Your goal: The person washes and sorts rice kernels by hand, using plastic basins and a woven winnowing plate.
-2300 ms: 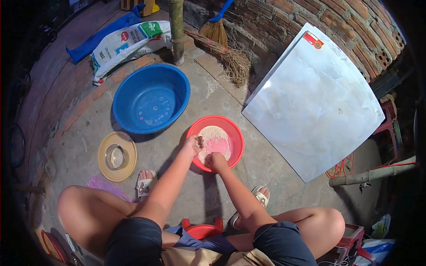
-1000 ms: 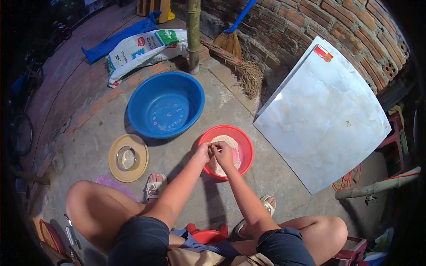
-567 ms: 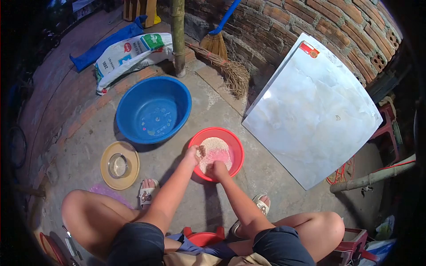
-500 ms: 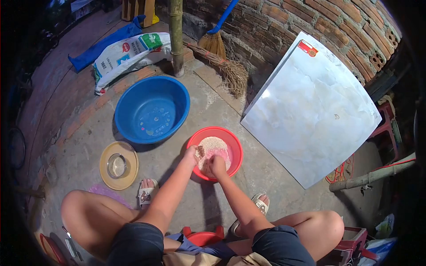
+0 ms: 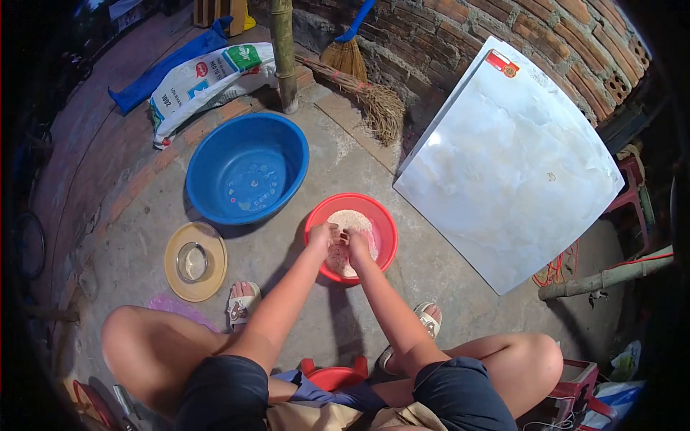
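Observation:
A red plastic basin [image 5: 389, 228] stands on the ground in front of me, with a heap of pale, fine grains [image 5: 352, 217] inside. The grains look like rice, but they are too small to be sure. My left hand [image 5: 323, 235] is over the left side of the basin, its fingers slightly curled and apart, pointing inward. Close beside it, my right hand [image 5: 356, 246] is over the grains with its fingers loosely bent and spread. Both hands face each other, almost touching. Whether grains lie on the palms is hidden.
A large blue basin [image 5: 298, 169] stands ahead on the left. Nearer is a tan round lid [image 5: 176, 269] holding a clear bowl [image 5: 192, 261]. A marbled panel [image 5: 514, 172] leans on the right. Behind are a bamboo post [image 5: 285, 61], a straw broom [image 5: 381, 111] and a printed sack [image 5: 208, 86].
My right hand has gone from a closed fist to looser, spread fingers and moved up beside the left. My left hand has turned inward from palm-up. The view has shifted slightly.

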The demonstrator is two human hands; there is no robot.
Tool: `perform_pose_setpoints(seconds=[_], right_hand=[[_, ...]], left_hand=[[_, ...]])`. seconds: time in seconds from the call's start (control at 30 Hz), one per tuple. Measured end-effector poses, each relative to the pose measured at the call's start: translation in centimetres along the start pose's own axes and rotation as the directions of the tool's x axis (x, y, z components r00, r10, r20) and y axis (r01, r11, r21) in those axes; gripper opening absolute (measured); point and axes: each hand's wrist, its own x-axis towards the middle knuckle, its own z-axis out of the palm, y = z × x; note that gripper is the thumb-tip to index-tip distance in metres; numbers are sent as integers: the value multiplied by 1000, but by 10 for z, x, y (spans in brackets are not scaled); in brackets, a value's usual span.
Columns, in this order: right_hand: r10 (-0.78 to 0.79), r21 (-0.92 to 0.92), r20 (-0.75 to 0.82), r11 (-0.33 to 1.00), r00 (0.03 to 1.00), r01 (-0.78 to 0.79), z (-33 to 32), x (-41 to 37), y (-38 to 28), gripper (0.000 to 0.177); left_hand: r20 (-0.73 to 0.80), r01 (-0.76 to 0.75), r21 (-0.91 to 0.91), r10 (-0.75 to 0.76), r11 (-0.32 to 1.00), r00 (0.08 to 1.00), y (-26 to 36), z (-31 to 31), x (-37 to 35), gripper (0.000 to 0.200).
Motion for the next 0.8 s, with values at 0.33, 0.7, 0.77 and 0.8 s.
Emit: perform_pose_setpoints(seconds=[0.33,0.7,0.77,0.8], right_hand=[[523,512,117,697,844,-503,-25,14,12,26],[-135,-789,236,552,962,270,-25,12,-18,28],[30,-841,361,441,932,312,-22,2,-25,28],[39,-843,362,440,931,309,-22,4,-23,28]], left_hand=[[522,-534,845,205,7,828,-12,46,-33,37],[338,-381,925,475,-7,812,27,-13,-15,24],[322,-347,938,435,-23,841,29,-16,-17,24],[306,-315,948,388,-40,870,28,-18,-20,25]])
